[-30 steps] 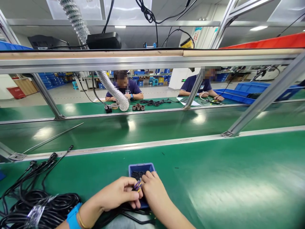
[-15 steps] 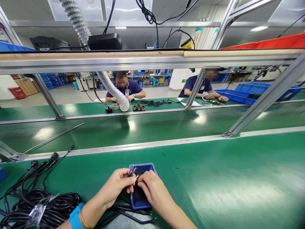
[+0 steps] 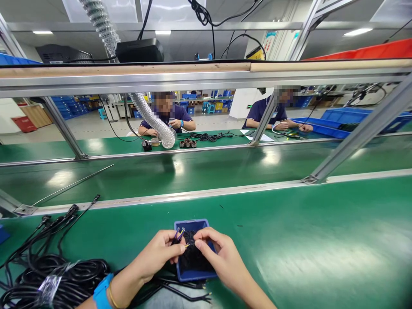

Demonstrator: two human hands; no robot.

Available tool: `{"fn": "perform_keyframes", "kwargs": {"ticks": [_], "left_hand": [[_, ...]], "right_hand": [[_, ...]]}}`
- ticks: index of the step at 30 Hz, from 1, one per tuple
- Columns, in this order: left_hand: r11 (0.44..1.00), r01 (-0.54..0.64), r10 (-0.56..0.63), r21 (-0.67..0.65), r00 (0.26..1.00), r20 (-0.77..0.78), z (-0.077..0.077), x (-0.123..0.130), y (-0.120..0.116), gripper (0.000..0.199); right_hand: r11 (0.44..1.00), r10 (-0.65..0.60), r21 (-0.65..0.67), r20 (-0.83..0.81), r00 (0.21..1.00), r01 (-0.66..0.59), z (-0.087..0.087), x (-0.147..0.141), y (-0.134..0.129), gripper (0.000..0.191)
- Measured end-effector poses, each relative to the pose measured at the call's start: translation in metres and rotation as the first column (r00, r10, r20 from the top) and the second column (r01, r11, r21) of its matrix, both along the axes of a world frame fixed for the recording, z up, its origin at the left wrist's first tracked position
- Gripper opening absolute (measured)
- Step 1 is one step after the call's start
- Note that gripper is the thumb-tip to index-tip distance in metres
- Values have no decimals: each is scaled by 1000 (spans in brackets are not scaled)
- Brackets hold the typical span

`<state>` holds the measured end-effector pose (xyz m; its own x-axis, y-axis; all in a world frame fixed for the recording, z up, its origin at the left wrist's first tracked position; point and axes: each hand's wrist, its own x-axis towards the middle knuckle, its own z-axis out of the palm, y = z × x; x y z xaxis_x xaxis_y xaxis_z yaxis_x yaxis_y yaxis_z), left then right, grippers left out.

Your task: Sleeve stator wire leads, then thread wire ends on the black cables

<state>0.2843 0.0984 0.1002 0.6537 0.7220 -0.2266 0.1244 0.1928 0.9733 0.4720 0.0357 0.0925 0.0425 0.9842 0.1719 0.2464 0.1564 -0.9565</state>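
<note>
My left hand (image 3: 156,254) pinches the end of a cable, with thin purple and yellow wires (image 3: 180,233) fanning out above the fingers and another bare-tipped one pointing right. My right hand (image 3: 220,253) faces it a short way off, thumb and forefinger pressed together; whatever lies between them is too small to make out. Both hands are over a small blue bin (image 3: 192,223) holding many tiny black pieces (image 3: 193,259). In front of the bin lie several black cables (image 3: 180,293) with stripped ends.
A bundle of black cables (image 3: 75,283) tied with clear film lies at the left. Behind the green bench run an aluminium rail (image 3: 225,192) and slanted posts (image 3: 350,133). Two people sit across, near a flexible metal duct (image 3: 148,116) and blue trays (image 3: 341,118).
My right hand has drawn back to the right, away from the wires, uncovering more of the bin. The left hand keeps its hold, nearly still. The person opposite has raised a hand.
</note>
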Motion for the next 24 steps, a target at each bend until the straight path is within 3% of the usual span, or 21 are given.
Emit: {"fn": "perform_keyframes", "kwargs": {"ticks": [9, 15, 24], "left_hand": [[1000, -19, 19, -2, 1000, -12, -1, 0, 2, 38], [1000, 6, -6, -10, 1000, -12, -1, 0, 1, 40], [1000, -15, 15, -11, 1000, -11, -3, 1, 1, 40]], "right_hand": [[999, 31, -12, 99, 995, -30, -1, 1, 1, 14], [990, 55, -127, -95, 994, -67, -7, -1, 1, 20], [987, 55, -143, -92, 994, -68, -6, 2, 2, 14]]}}
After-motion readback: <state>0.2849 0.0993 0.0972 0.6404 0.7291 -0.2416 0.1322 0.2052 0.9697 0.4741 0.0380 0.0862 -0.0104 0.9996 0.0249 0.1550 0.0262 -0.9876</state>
